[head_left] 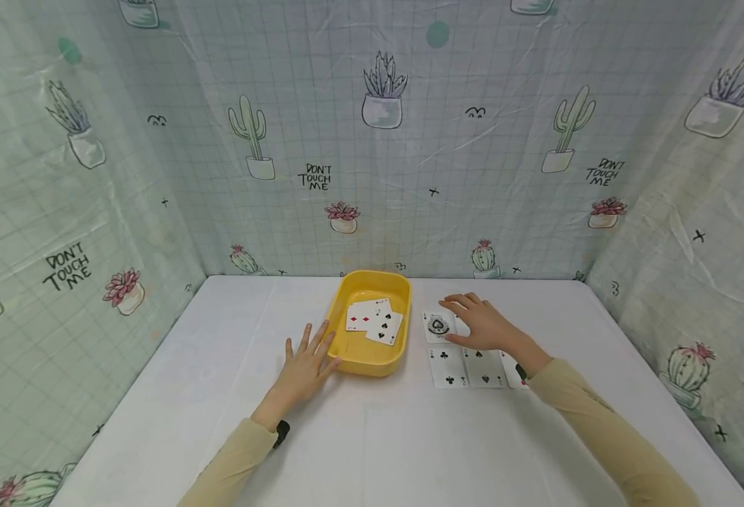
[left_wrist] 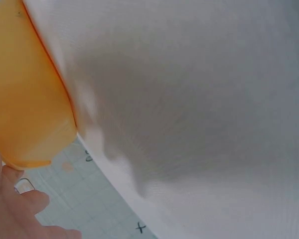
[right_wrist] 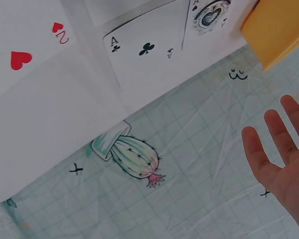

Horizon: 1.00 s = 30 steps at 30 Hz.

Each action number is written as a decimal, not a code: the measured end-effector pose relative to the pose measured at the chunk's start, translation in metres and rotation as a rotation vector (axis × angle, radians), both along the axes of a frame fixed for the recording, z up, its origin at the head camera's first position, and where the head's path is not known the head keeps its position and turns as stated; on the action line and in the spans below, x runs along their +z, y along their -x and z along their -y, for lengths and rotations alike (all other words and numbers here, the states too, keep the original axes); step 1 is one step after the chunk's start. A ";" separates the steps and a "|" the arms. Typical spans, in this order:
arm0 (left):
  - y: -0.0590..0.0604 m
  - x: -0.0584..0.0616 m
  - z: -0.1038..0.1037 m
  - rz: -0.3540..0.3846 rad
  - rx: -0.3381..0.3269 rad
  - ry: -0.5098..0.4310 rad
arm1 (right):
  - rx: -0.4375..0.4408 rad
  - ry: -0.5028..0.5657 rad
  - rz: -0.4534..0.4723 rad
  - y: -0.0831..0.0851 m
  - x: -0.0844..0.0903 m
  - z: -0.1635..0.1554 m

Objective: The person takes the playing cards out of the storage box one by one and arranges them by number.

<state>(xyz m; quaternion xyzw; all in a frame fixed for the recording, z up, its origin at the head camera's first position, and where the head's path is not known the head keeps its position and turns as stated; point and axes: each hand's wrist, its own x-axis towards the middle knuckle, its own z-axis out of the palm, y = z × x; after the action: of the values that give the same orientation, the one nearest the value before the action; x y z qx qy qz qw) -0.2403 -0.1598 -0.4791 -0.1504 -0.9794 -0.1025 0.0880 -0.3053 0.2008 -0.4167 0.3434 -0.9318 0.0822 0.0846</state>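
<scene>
There, right hand flat on the ace of spades, grip wide; left hand likewise wide beside the yellow tray.

White table w/ cactus-print curtain on 3 sides.

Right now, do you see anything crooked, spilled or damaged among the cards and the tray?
Only a small thing: the two cards in the yellow tray lie overlapped and tilted, unlike the neat row of cards on the white table. Nothing looks spilled or damaged.
</scene>
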 end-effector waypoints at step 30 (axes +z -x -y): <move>0.003 0.001 0.003 0.037 -0.002 0.012 | -0.040 -0.035 0.086 0.018 -0.013 0.110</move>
<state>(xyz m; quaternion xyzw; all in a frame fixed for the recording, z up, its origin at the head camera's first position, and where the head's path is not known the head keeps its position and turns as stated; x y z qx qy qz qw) -0.2428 -0.1629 -0.4783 -0.1499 -0.9813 -0.0997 0.0688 -0.3232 0.0906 -0.4298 0.3225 -0.9424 0.0787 0.0402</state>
